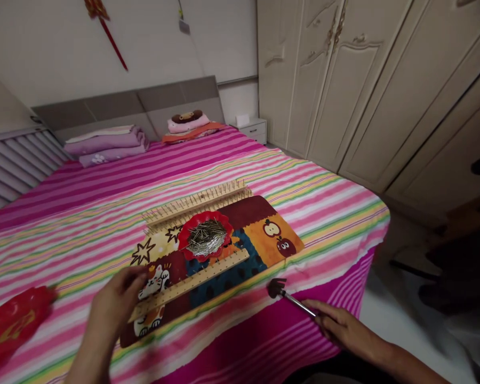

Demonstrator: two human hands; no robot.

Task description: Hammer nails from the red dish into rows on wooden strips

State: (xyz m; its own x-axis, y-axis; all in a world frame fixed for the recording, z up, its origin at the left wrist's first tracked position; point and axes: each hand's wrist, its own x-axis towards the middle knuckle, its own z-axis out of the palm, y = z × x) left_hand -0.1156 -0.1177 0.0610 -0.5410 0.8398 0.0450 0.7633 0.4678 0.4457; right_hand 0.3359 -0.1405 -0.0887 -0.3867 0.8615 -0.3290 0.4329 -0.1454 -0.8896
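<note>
In my right hand (336,322) is the handle of a claw hammer (298,303), its dark head held over the bed's front edge. My left hand (118,298) is closed in a pinch above the left end of a wooden strip (200,272); whatever its fingertips hold is too small to make out. Rows of small holes or nails mark the strip, which lies across a patterned mat (276,229). Behind the strip, a red scalloped dish (184,242) holds a heap of loose nails (208,237). At the mat's back edge lies another wooden strip (196,207), bristling with upright nails.
A striped sheet (324,197) covers the bed under the mat. A shiny red tray or dish (18,325) lies at the left. Folded purple bedding (108,144) and a pink-and-orange pile (190,128) sit near the headboard. Cream wardrobes (356,80) line the right side.
</note>
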